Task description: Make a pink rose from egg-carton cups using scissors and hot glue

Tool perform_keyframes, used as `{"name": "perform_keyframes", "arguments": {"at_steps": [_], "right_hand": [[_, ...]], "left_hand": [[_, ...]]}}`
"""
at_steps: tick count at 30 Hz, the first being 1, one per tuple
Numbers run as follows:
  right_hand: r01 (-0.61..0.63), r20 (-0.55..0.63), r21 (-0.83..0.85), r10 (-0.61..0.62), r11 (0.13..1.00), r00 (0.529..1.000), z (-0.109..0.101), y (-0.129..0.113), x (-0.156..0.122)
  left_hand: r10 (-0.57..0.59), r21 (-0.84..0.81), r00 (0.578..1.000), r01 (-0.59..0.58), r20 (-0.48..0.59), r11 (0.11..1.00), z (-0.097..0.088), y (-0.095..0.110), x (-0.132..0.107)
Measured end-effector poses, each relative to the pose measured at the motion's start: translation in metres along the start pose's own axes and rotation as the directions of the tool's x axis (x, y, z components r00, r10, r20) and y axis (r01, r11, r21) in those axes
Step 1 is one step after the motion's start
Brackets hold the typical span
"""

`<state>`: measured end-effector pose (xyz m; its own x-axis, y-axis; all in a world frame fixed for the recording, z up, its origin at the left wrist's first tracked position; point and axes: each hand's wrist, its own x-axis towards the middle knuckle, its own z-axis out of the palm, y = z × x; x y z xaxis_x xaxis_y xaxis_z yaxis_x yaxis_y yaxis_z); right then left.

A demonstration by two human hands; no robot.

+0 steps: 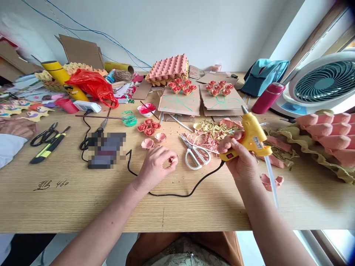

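Note:
My right hand (241, 157) is wrapped round the handle of a yellow hot glue gun (253, 129), its nozzle pointing up and a clear glue stick (272, 183) trailing from its back. My left hand (158, 164) is closed, with a small pink curled piece (172, 160) at the fingertips, mostly hidden by the fingers. Just beyond that hand lie pink egg-carton cups (147, 143) and several red paper roses (149, 126). White-handled scissors (195, 155) rest between my hands, beside a heap of pink and yellow carton scraps (212, 135).
Two cardboard sheets (180, 105) with red roses and green lines stand at the back. Egg cartons (332, 133) and a fan (324, 81) are on the right. The gun's black cord (177, 195) crosses the table. At left are another person's hand (18, 127) and a utility knife (50, 147).

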<state>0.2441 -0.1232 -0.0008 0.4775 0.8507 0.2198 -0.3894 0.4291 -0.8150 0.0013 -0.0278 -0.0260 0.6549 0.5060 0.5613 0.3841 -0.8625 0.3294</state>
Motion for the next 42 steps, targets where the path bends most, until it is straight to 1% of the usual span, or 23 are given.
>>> {"name": "perform_keyframes", "arguments": {"at_steps": [2,4,6,7,9,11,12,15,16,18,21,23,28,31,34,36,38,40,42], "right_hand": [[0.036,-0.02,0.026,-0.036,0.999,0.999,-0.002,-0.002,0.002],[0.03,-0.012,0.022,-0.029,0.999,0.999,-0.002,0.001,0.001],[-0.051,0.029,-0.022,0.051,0.998,0.998,0.002,0.01,-0.002],[-0.119,0.062,-0.056,0.122,0.991,0.991,0.005,0.017,-0.005],[-0.249,0.16,-0.11,0.265,0.962,0.951,0.014,0.032,-0.012],[-0.346,0.237,-0.115,0.364,0.931,0.901,0.023,0.047,-0.018],[-0.384,0.258,-0.11,0.399,0.917,0.88,0.028,0.054,-0.022],[-0.465,0.319,-0.082,0.465,0.882,0.826,0.037,0.068,-0.029],[-0.48,0.333,-0.072,0.475,0.874,0.815,0.038,0.07,-0.03],[-0.491,0.342,-0.058,0.479,0.869,0.808,0.039,0.071,-0.032],[-0.476,0.325,-0.057,0.467,0.878,0.822,0.038,0.066,-0.03],[-0.449,0.309,-0.049,0.442,0.892,0.842,0.036,0.06,-0.028],[-0.33,0.232,0.011,0.319,0.944,0.919,0.025,0.041,-0.019],[-0.218,0.144,0.07,0.207,0.973,0.968,0.016,0.027,-0.012],[-0.113,0.028,0.128,0.11,0.985,0.994,0.008,0.014,-0.005],[-0.044,-0.031,0.14,0.049,0.989,0.998,0.004,0.008,-0.001],[0.006,-0.071,0.128,0.003,0.992,0.997,0.001,0.005,0.002],[0.015,-0.093,0.082,-0.008,0.996,0.996,0.0,0.006,0.003],[-0.01,-0.098,0.011,0.011,1.0,0.995,0.0,0.008,0.003]], "left_hand": [[-0.034,-0.006,0.999,0.034,0.0,0.999,-0.001,-0.003,0.0],[-0.082,-0.051,0.996,0.08,-0.026,0.995,-0.004,-0.004,0.001],[-0.126,-0.111,0.99,0.118,-0.069,0.987,-0.006,-0.003,0.002],[-0.141,-0.142,0.986,0.127,-0.093,0.982,-0.007,-0.002,0.002],[-0.156,-0.206,0.979,0.128,-0.128,0.97,-0.007,0.001,0.003],[-0.167,-0.267,0.975,0.124,-0.145,0.956,-0.007,0.005,0.003],[-0.17,-0.288,0.974,0.122,-0.148,0.95,-0.007,0.008,0.003],[-0.168,-0.301,0.976,0.12,-0.138,0.946,-0.006,0.016,0.002],[-0.163,-0.297,0.978,0.119,-0.127,0.948,-0.006,0.018,0.001],[-0.167,-0.299,0.98,0.129,-0.108,0.945,-0.005,0.021,0.0],[-0.229,-0.347,0.968,0.182,-0.1,0.92,-0.005,0.019,-0.001],[-0.281,-0.375,0.952,0.218,-0.121,0.901,-0.005,0.015,0.0],[-0.391,-0.371,0.908,0.314,-0.151,0.874,-0.006,-0.001,0.001],[-0.41,-0.34,0.899,0.341,-0.153,0.876,-0.006,-0.006,0.002],[-0.335,-0.261,0.927,0.286,-0.168,0.922,-0.005,-0.008,0.003],[-0.249,-0.176,0.953,0.219,-0.17,0.96,-0.004,-0.009,0.002],[-0.167,-0.074,0.976,0.158,-0.141,0.985,-0.003,-0.009,0.002],[-0.111,0.021,0.99,0.113,-0.089,0.993,-0.002,-0.01,0.0],[-0.074,0.089,0.996,0.078,-0.043,0.993,-0.001,-0.01,0.0]]}}
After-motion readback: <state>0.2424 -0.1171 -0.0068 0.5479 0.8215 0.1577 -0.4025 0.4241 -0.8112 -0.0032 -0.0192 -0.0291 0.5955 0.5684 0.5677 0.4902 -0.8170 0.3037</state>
